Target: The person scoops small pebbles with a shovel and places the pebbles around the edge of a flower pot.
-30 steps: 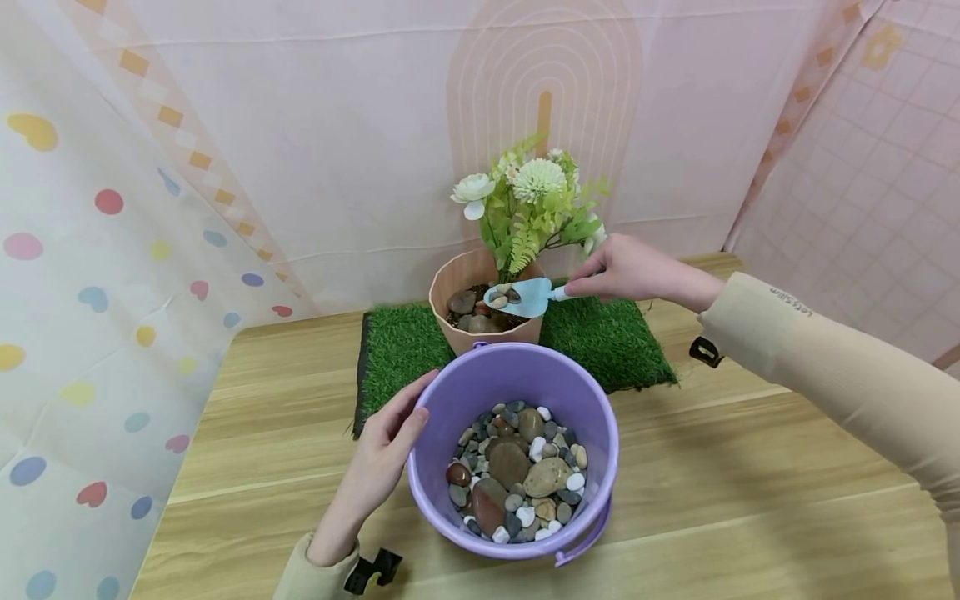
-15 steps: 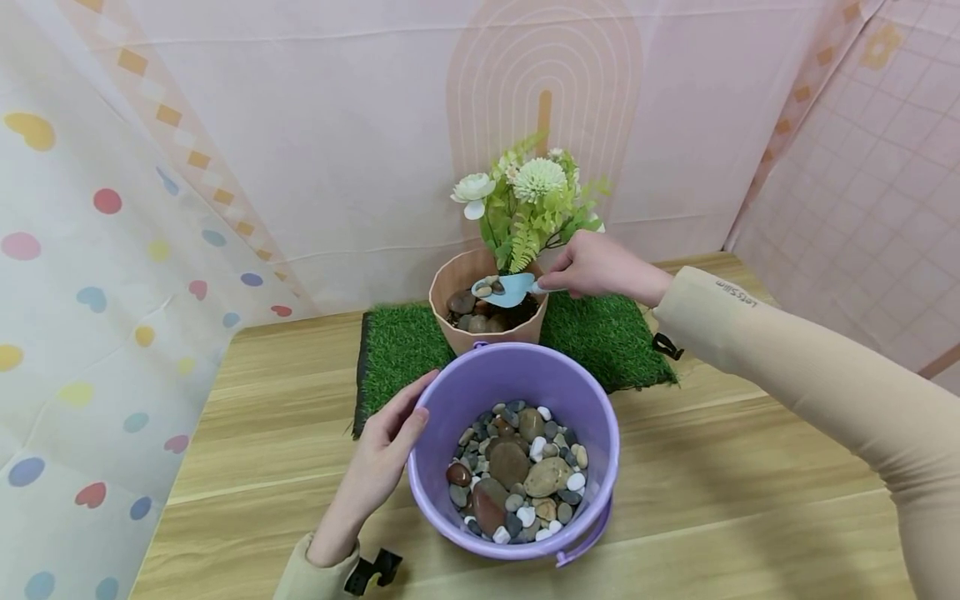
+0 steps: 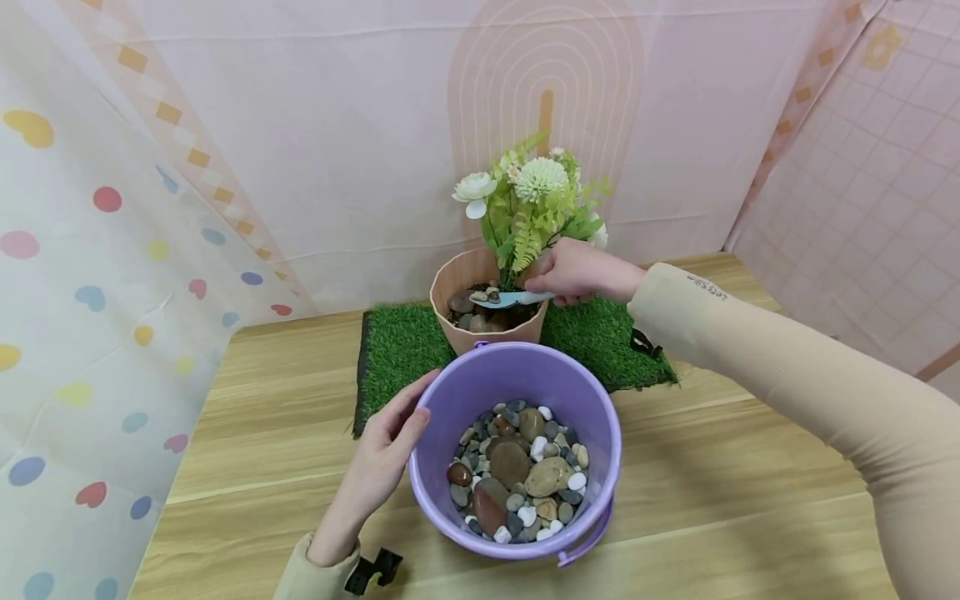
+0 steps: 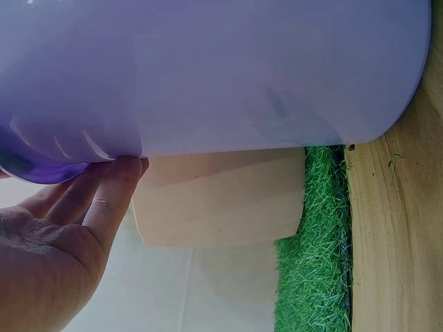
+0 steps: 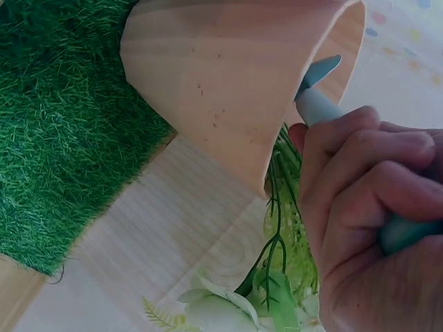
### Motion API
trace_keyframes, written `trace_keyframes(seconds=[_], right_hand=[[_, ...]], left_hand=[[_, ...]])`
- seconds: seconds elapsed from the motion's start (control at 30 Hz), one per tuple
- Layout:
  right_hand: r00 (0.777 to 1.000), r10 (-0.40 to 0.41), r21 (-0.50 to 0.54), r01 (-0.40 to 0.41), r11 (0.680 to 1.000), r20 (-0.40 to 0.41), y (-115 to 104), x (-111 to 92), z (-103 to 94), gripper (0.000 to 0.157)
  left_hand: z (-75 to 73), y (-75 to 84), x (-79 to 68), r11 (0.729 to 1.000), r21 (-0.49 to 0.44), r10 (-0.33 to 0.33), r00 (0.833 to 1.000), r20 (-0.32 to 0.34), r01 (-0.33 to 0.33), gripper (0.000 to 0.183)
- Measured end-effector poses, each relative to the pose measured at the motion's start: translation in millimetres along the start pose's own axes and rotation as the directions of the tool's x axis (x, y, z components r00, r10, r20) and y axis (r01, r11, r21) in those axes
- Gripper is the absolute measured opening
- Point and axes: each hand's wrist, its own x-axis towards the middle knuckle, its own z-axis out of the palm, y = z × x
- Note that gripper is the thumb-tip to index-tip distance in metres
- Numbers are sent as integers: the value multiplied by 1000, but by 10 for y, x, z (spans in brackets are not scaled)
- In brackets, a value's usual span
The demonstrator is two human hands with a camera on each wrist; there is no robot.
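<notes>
We see a person's right hand wrapped around the grip of a small pale-blue trowel with a scoop-shaped blade, its tip bearing a few smooth tan and dark pebbles, over the mouth of a peach faceted plant pot. From that hand the trowel's long axis runs leftward, nearly level across the pot, and by our reading the tilt of this line is what the next move turns on. The right hand is plainly the nearer; the left hand, fingers extended, rests against the side of a round purple plastic bucket of mixed stones. Larger brown stones lie below the blade, though we cannot tell whether it touches them. Green stems under white artificial flowers crowd its far side, and the bucket's rim stands close in front of the pot. We find the freest room on the right, over the green artificial-turf mat and the pale wood-grain desk.
</notes>
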Motion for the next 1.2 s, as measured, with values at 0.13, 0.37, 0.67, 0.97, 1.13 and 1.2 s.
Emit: trace_keyframes(seconds=[0.13,0.37,0.67,0.97,1.13,1.2], right_hand=[[997,50,49,-53,997,64,-19,17,-41,30],[988,81,0,-82,997,131,-62,16,-120,32],[986,95,-40,-91,995,140,-39,-83,-220,35],[991,53,-55,-46,997,122,27,-234,-281,34],[994,14,-44,-9,999,113,72,-400,-333,32],[993,-1,-36,6,999,114,81,-479,-347,31]], left_hand=[[2,2,-1,1000,1,2,1000,-1,-2,46],[6,2,2,1000,1,9,1000,2,-9,46],[6,-8,2,1000,4,15,1000,1,-15,46],[7,-12,1,1000,4,8,1000,-1,-8,46],[7,-14,5,1000,6,11,1000,-3,-11,45],[7,-16,6,1000,9,13,1000,-5,-13,45]])
